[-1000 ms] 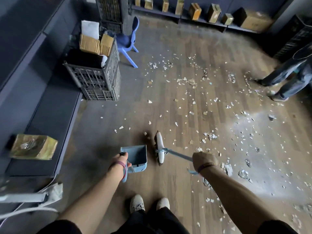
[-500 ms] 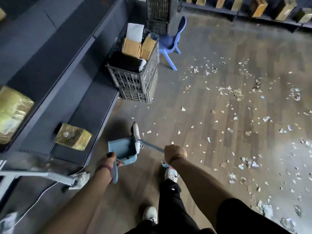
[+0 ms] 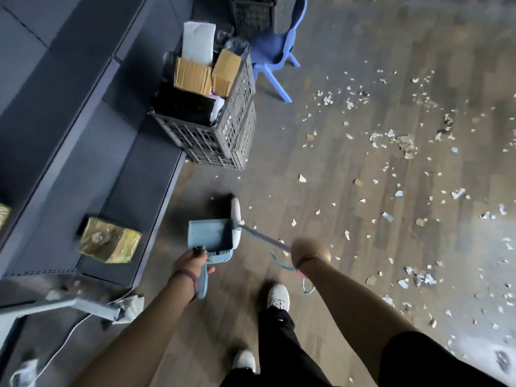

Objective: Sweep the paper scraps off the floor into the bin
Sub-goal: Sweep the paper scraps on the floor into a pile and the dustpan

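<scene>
At lower centre, the left hand (image 3: 192,261) is wrapped round the dustpan (image 3: 212,236) handle, with the pan's mouth facing right. The right hand (image 3: 308,251) is closed on the broom (image 3: 236,219) handle, which slants up-left. The broom's head lies lengthwise against the mouth. Shelving (image 3: 83,163) hems the left; open floor (image 3: 223,317) strewn with paper scraps (image 3: 391,141) spreads right. A grey crate (image 3: 223,132) stands beyond.

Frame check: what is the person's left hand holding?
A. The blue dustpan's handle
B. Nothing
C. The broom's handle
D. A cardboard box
A: the left hand grips the handle of the blue dustpan, while the right hand holds the broom by its handle.
</scene>
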A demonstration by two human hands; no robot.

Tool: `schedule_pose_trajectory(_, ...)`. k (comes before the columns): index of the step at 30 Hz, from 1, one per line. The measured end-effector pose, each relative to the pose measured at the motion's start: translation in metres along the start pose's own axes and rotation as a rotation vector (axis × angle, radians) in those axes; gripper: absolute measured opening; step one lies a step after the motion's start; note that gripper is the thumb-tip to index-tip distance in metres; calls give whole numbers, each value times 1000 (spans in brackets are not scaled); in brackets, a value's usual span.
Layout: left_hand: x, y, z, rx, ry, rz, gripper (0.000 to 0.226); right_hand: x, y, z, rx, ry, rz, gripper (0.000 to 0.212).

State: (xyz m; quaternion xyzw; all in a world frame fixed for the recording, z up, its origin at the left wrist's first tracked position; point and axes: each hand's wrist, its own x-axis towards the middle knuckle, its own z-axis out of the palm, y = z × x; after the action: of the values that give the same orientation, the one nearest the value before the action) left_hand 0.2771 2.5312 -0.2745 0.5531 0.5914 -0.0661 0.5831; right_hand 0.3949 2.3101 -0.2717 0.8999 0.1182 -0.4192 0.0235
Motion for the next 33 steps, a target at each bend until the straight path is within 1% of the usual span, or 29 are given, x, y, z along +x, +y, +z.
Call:
schedule_pose_trajectory(3,-6,15,45,29,-74,-12,20,-10,58,-9,6,3,122,37)
schedule_pose_trajectory(6,-16,30,91,96,-172,-16,13,-31,116,-15,21,-3,238,37)
schedule_pose_trajectory(11,-36,42,171,300,-317,71,4,-80,201,-5,79,-4,439,37)
schedule_pose_trajectory(15,-67,39,223,402,-410,114,18,-116,241,9,82,31,564,37)
schedule_pose_trajectory(17,-86,37,241,404,-440,146,20,-127,250,13,68,52,609,38)
schedule_pose_trajectory(19,-102,37,250,400,-464,173,15,-134,252,14,47,79,625,38)
schedule_pose_trajectory(24,-117,48,248,373,-498,197,4,-146,250,18,43,112,651,34)
schedule_pose_trajectory(25,-116,50,245,373,-492,200,2,-147,250,17,42,116,655,35)
schedule_pose_trajectory(28,-102,54,235,404,-445,207,5,-146,241,4,34,152,627,37)
schedule_pose_trajectory(30,-91,55,227,398,-410,198,7,-138,227,-9,38,178,580,37)
schedule_pose_trajectory(33,-70,58,210,324,-322,156,17,-119,193,-31,18,192,477,37)
